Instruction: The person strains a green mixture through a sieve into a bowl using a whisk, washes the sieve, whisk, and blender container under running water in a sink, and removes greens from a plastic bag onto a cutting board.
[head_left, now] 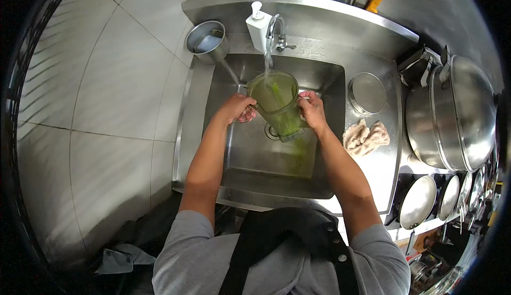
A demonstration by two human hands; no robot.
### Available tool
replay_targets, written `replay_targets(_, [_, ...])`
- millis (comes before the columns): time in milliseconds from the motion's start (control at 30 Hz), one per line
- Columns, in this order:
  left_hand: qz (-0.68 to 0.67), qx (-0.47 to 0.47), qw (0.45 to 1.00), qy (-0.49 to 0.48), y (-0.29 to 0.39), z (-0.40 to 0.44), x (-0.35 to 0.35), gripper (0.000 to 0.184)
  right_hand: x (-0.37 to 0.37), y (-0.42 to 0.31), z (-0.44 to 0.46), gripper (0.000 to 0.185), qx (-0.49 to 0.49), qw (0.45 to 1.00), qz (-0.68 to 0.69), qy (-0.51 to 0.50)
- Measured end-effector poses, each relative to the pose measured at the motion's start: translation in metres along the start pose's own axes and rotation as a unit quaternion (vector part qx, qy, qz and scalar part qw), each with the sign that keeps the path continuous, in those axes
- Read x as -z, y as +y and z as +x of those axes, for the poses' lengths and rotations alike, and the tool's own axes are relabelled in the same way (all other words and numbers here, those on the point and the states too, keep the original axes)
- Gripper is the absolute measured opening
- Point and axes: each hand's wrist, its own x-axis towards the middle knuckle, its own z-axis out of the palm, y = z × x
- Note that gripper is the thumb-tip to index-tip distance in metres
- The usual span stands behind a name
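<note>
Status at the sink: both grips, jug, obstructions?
Left grip and right grip closed on jug. Jug under running tap, green inside. Pot handle juts over sink, close to jug.

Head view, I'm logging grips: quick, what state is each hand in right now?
Left hand: closed, holding the greenish jar at its left side.
Right hand: closed, holding the same jar at its right side.

The sink (255, 162) lies open nearside; the faucet (282, 35) blocks beyond the pitcher (285, 115).
</note>
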Motion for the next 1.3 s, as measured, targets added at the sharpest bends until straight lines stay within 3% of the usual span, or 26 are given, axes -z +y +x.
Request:
replay_targets(233, [0.029,-0.007,0.996,0.089,0.005,-0.012,-0.013,0.020,-0.007,0.031,0.025,0.025,-0.029,0.999,0.017,-0.033])
replay_targets(333, [0.021,-0.009,0.989,0.143,0.001,-0.015,-0.022,0.018,-0.010,0.034,0.036,0.026,0.069,0.989,-0.130,0.011])
replay_targets(433, [0.004,-0.013,0.979,0.205,-0.007,-0.015,-0.033,0.017,-0.026,0.015,0.050,0.026,0.305,0.919,-0.235,0.079])
replay_targets(533, [0.002,-0.019,0.970,0.244,-0.017,-0.011,-0.040,0.017,-0.045,-0.022,0.053,0.023,0.229,0.953,-0.197,0.001])
replay_targets(600, [0.007,-0.015,0.968,0.252,-0.025,-0.010,-0.037,0.016,-0.070,-0.033,0.068,0.019,0.091,0.994,0.013,-0.055])
replay_targets(633, [0.007,-0.010,0.968,0.249,-0.030,-0.007,-0.034,0.015,-0.081,-0.037,0.077,0.019,0.020,0.989,0.119,-0.081])
replay_targets(733, [-0.028,0.016,0.968,0.250,-0.043,0.000,-0.022,0.016,-0.100,-0.043,0.098,0.018,-0.045,0.971,0.215,-0.093])
replay_targets(833, [-0.098,0.031,0.963,0.250,-0.052,-0.003,-0.012,0.016,-0.106,-0.042,0.105,0.023,-0.018,0.966,0.233,-0.106])
replay_targets(900, [-0.115,0.035,0.959,0.258,-0.054,-0.007,-0.012,0.017,-0.096,-0.042,0.099,0.027,0.040,0.994,0.030,-0.095])
replay_targets(1033, [-0.081,0.011,0.960,0.267,-0.047,-0.015,-0.022,0.017,-0.070,0.020,0.083,0.047,0.119,0.954,-0.272,-0.050])
replay_targets(1100, [-0.054,-0.007,0.968,0.246,-0.042,-0.019,-0.028,0.019,-0.051,0.041,0.060,0.057,0.024,0.977,-0.161,-0.135])
replay_targets(1167, [-0.017,-0.013,0.977,0.212,-0.036,-0.026,-0.034,0.023,-0.030,0.047,0.036,0.060,-0.058,0.968,-0.038,-0.242])
replay_targets(1267, [-0.008,-0.022,0.982,0.185,-0.030,-0.037,-0.042,0.024,-0.012,0.059,0.002,0.065,-0.035,0.976,0.004,-0.214])
replay_targets(1300, [-0.001,-0.018,0.986,0.167,-0.026,-0.044,-0.042,0.023,-0.003,0.059,-0.011,0.068,-0.002,0.981,-0.048,-0.186])
